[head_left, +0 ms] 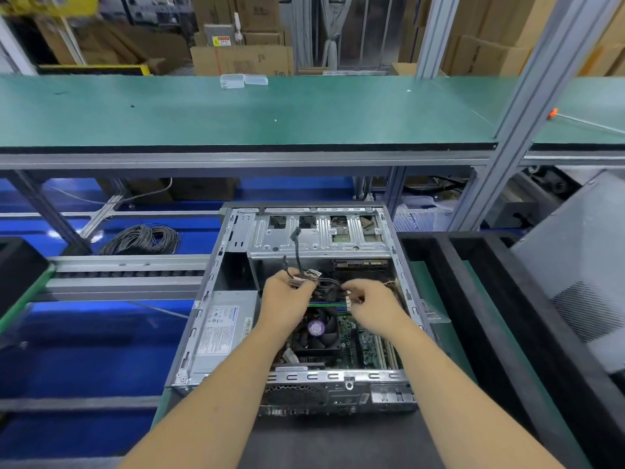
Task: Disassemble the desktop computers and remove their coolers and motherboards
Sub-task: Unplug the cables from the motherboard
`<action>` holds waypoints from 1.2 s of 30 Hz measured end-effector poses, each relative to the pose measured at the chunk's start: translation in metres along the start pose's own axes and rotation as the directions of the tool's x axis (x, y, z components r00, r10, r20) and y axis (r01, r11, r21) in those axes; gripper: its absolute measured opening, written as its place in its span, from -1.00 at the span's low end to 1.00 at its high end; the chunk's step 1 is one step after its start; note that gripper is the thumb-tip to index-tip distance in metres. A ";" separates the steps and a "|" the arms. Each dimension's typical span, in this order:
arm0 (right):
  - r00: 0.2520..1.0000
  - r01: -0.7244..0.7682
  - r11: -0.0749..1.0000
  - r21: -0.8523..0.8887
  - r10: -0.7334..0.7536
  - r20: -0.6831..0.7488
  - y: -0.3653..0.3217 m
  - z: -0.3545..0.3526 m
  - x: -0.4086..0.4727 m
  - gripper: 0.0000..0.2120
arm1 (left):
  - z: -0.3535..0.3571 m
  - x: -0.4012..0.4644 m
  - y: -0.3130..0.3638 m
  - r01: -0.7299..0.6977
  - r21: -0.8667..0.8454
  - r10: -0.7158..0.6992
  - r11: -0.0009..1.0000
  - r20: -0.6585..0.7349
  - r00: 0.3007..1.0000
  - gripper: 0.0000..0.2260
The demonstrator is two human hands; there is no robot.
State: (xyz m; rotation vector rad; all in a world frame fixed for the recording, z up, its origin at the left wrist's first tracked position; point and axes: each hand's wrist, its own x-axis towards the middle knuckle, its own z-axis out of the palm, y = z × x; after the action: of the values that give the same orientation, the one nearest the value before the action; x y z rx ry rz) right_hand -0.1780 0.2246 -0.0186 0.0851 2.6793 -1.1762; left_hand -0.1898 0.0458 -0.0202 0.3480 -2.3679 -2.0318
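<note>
— Green matting is seen on the upper shelf (236,110) of an aluminium-framed workstation, with cardboard boxes (241,59) stacked behind. What is recorded below it?

— An opened desktop case (236,238) is found lying on its side on the lower bench, directly in front of the person. The power supply (221,328) is seated along the left wall. The cooler (316,330), a black fan with a purple hub label, is mounted on the green motherboard (367,343), near the case middle.

— And the hands?

— Both are held inside the case, above the cooler. A cable bundle (309,277) is gripped in the curled fingers of the left hand (285,301). A white connector (348,297) is pinched between thumb and fingertips of the right hand (372,306). A coil of grey wire (142,239) is noted at left, well apart.
</note>
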 end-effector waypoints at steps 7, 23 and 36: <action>0.988 0.098 0.963 -0.250 -0.063 0.144 -0.003 0.018 -0.002 -0.71 | -0.021 -0.006 0.009 -0.010 0.353 -0.156 0.935 0.438 0.885 -0.80; 0.992 0.073 0.974 -0.216 -0.095 -0.089 -0.003 0.009 -0.008 -0.74 | -0.017 -0.001 0.017 -0.126 0.290 0.143 0.949 -0.037 0.989 -0.66; 0.997 0.010 0.957 -0.288 0.012 0.076 -0.011 0.028 0.047 -0.63 | -0.007 -0.008 -0.015 -0.320 0.819 -0.060 0.476 0.393 0.917 -0.54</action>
State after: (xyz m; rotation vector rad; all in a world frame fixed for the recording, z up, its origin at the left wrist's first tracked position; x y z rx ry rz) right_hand -0.2204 0.1956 -0.0393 -0.0053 2.7476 -0.7584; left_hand -0.1786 0.0379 -0.0331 -0.3011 -3.3639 -0.6303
